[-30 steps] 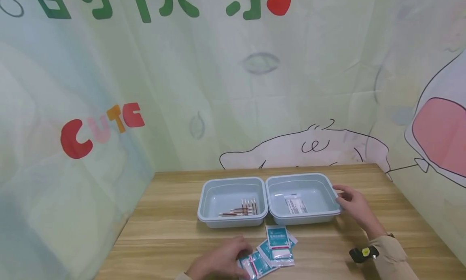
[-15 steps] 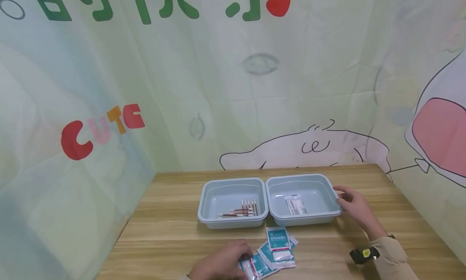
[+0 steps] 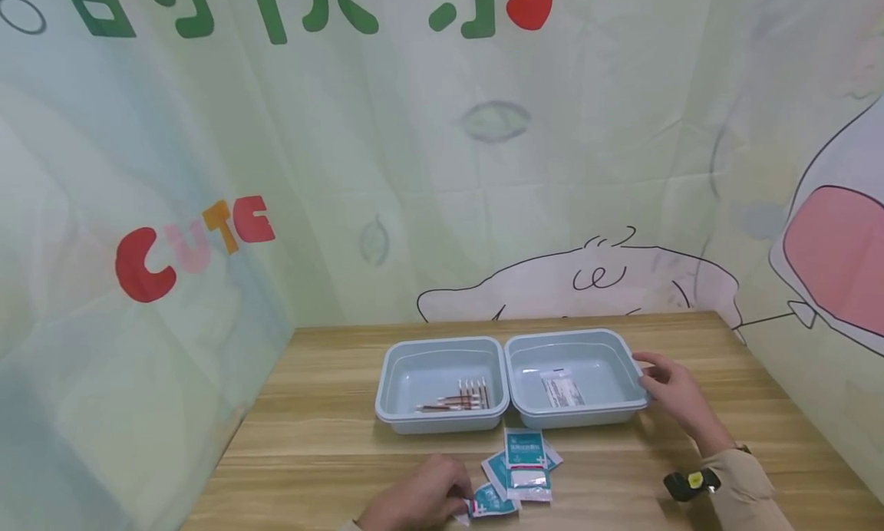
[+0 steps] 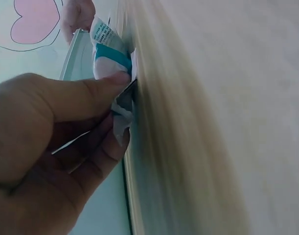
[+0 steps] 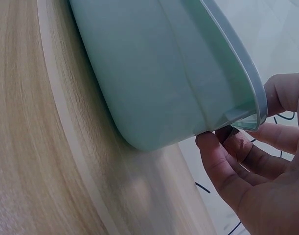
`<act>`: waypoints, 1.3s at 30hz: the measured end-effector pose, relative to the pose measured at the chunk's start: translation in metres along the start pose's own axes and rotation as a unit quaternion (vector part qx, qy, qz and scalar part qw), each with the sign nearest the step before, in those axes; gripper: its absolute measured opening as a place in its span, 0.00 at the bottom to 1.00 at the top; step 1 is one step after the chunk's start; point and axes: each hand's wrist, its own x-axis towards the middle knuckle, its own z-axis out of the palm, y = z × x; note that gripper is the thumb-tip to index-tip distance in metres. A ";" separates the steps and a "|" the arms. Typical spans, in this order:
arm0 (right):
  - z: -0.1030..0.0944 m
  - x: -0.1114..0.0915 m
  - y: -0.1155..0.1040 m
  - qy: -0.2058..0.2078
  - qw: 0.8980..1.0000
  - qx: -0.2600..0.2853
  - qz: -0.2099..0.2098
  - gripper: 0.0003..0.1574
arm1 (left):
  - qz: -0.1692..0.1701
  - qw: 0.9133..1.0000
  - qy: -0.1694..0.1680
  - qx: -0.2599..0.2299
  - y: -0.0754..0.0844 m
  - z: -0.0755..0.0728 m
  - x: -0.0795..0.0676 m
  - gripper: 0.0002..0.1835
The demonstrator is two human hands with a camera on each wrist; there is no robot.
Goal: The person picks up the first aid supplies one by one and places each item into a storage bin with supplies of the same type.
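My left hand is low in the head view and pinches the edge of a teal-and-white sachet. In the left wrist view, the thumb and fingers grip the sachet's crumpled end just above the wooden table. Beside it, overlapping teal sachets lie flat on the table. My right hand holds the right-hand rim of a light blue plastic tub. In the right wrist view, the thumb is against the tub's outer wall and the fingers are at the rim. One white printed sachet lies inside that tub.
A second light blue tub stands against the first on its left, with several brown-stemmed cotton swabs in it. Both tubs are on the wood-grain table. A printed cloth backdrop hangs behind and at both sides.
My left hand has shifted slightly, pinching the lower sachet and drawing it partly out from the pile, its edge lifting. My right hand stays at the tub's rim.
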 end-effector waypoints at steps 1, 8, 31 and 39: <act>0.000 0.000 0.000 0.000 1.000 -0.001 -0.001 0.29 | 0.004 1.000 0.001 -0.002 0.000 -0.001 -0.001 0.04; 0.000 0.000 0.001 0.002 1.000 0.001 0.000 0.29 | 0.040 0.999 0.028 0.013 0.001 -0.005 -0.002 0.05; -0.001 0.000 -0.002 -0.002 1.000 -0.004 0.011 0.30 | 0.135 0.977 0.133 0.094 0.010 -0.022 -0.001 0.08; -0.001 -0.001 -0.003 -0.005 1.000 -0.002 0.010 0.30 | 0.136 0.976 0.140 0.095 0.023 -0.030 -0.005 0.07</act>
